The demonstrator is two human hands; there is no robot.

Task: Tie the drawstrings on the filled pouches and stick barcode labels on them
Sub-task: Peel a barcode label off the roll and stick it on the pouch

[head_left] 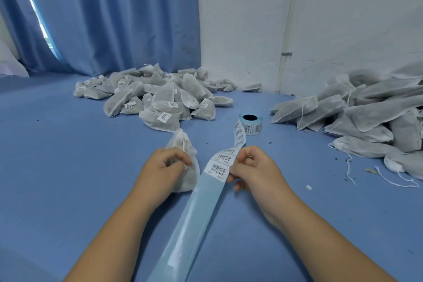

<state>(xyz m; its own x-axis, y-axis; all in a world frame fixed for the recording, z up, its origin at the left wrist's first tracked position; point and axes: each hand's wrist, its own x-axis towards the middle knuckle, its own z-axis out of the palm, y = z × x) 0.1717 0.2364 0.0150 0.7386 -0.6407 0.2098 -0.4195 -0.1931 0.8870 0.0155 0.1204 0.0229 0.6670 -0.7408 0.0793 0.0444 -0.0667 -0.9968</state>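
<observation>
- The left hand grips a filled white mesh pouch, fingers curled over its middle and pinching a thin drawstring against the fabric. The pouch rests on the blue desk, its gathered neck pointing away from the person.
- The right hand pinches the right edge of a barcode label strip between thumb and curled fingers, just beside the pouch.
- The strip twists back to a label roll standing on end on the desk farther out. Its near end is bare blue backing paper, running between the forearms towards the person.
- A heap of labelled pouches lies beyond the hands, by the blue curtain.
- A pile of unlabelled pouches lies at the right, against the white wall, with loose drawstrings trailing onto the desk.
</observation>
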